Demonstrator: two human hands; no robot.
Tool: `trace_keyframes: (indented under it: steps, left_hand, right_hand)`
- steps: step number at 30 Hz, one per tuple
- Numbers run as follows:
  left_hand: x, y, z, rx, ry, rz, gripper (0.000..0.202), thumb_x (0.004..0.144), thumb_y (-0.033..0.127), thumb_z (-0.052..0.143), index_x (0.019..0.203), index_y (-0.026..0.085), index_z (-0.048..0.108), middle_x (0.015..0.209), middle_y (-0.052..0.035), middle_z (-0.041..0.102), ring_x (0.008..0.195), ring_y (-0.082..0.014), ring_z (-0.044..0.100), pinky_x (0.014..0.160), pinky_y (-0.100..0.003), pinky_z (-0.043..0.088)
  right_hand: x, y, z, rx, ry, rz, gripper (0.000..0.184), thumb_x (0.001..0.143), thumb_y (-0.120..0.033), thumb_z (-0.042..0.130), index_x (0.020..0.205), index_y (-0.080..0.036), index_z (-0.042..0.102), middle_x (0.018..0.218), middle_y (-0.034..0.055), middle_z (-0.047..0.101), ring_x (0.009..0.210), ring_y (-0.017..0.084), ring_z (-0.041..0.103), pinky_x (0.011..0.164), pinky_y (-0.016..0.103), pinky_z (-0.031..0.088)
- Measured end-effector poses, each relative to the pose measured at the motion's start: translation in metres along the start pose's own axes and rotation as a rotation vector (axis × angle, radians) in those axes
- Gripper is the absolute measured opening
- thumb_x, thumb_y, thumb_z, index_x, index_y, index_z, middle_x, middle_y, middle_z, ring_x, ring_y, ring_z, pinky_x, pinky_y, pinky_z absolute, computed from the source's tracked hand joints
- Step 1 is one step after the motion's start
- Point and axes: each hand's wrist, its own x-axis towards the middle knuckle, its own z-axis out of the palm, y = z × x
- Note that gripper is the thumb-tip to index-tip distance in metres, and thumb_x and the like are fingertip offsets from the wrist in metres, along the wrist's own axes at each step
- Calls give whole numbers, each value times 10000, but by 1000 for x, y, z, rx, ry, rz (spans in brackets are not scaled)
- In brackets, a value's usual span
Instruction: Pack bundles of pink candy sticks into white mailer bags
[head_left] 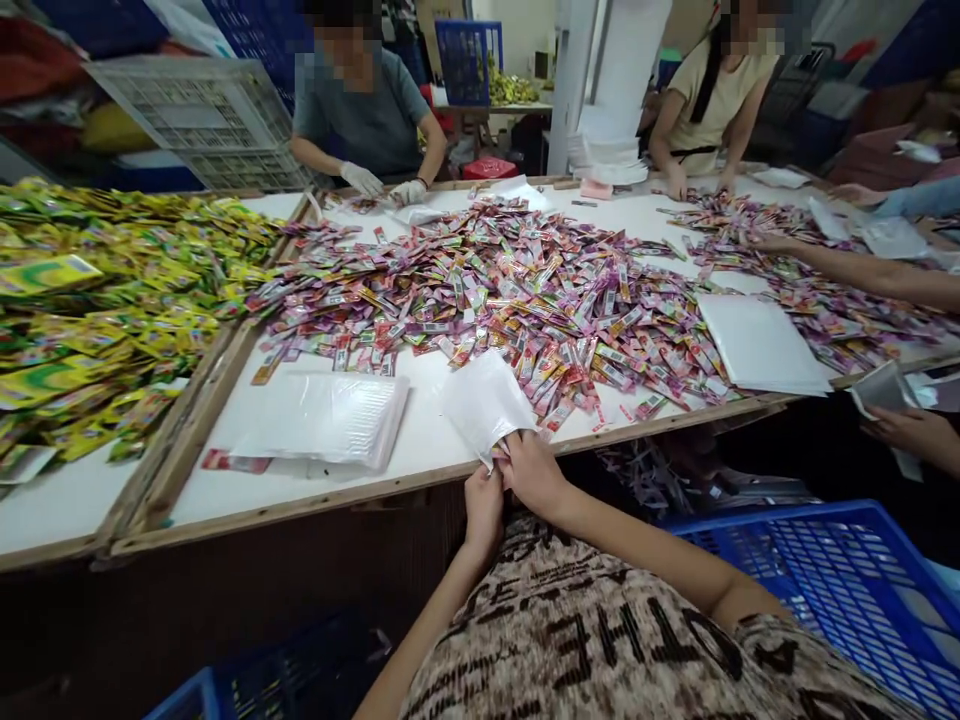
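A white bubble mailer (487,405) lies tilted at the table's front edge, its mouth toward me. My left hand (484,508) is closed on the edge of that mouth. My right hand (534,474) has its fingers partly inside the mouth, closed round small coloured packets, of which only a bit shows. Just beyond the mailer spreads a large heap of small pink and purple packets (540,290). To the left lies a stack of white bubble mailers (315,415), with a red packet (236,461) partly under it.
Wooden strips (187,420) edge the table; yellow-green packets (127,260) fill the left section. More mailers (761,340) lie to the right. Two people work across the table, and other arms (862,265) reach in from the right. A blue crate (840,580) stands at my right.
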Motion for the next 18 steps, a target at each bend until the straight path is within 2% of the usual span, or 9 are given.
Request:
trace_keyframes:
  steps: [3, 6, 8, 10, 12, 14, 16, 18]
  left_hand:
    - [-4, 0, 4, -18, -47, -76, 419, 679, 528, 764, 636, 165, 558, 520, 36, 543, 483, -108, 457, 486, -225, 354]
    - [-5, 4, 3, -127, -51, -143, 380, 674, 488, 786, 806, 162, 642, 593, 27, 614, 509, -133, 536, 519, -246, 418]
    - [-1, 7, 1, -199, 4, -112, 425, 652, 478, 815, 890, 154, 673, 667, 10, 663, 564, -136, 574, 561, -250, 449]
    - [3, 10, -1, -236, 62, -52, 447, 625, 474, 847, 871, 139, 681, 698, 1, 678, 597, -126, 580, 595, -244, 460]
    - [6, 13, -2, -238, 64, -43, 457, 603, 475, 868, 832, 125, 682, 694, -4, 679, 605, -124, 583, 610, -244, 466]
    - [6, 15, -2, -218, -7, -94, 464, 616, 475, 865, 868, 124, 696, 747, -25, 706, 644, -147, 623, 632, -263, 496]
    - [3, 14, -2, -193, -91, -145, 465, 638, 458, 854, 944, 138, 712, 851, -52, 741, 721, -187, 675, 659, -292, 536]
    - [-2, 13, -3, -155, -175, -179, 454, 643, 417, 853, 985, 149, 718, 915, -69, 758, 789, -223, 707, 683, -320, 567]
  right_hand:
    - [26, -3, 6, 13, -49, 68, 295, 981, -235, 462, 1133, -100, 675, 1117, 202, 679, 1051, 273, 635, 952, 384, 461]
    - [36, -3, 4, 150, -169, 103, 258, 940, -228, 528, 1100, -121, 699, 1064, 160, 707, 1008, 256, 647, 923, 359, 473]
    - [24, 1, -1, 189, -206, 37, 362, 894, -314, 635, 1201, -123, 652, 1119, 151, 681, 1044, 270, 622, 932, 378, 478]
    - [4, 8, -6, 168, -165, -86, 618, 857, -439, 700, 1364, -123, 541, 1240, 168, 613, 1129, 297, 569, 977, 424, 467]
    - [-11, 14, -9, 114, -107, -191, 710, 877, -498, 679, 1457, -156, 453, 1303, 172, 557, 1163, 301, 538, 1003, 453, 459]
    - [-15, 18, -9, 45, -83, -219, 580, 941, -463, 608, 1433, -180, 489, 1262, 163, 570, 1118, 284, 562, 976, 448, 483]
    - [-8, 18, -5, -42, -83, -208, 396, 976, -368, 562, 1311, -157, 593, 1156, 153, 619, 1047, 274, 596, 918, 440, 517]
    - [6, 17, -2, -102, -94, -206, 265, 958, -282, 585, 1164, -135, 662, 1061, 134, 657, 990, 260, 623, 864, 420, 546]
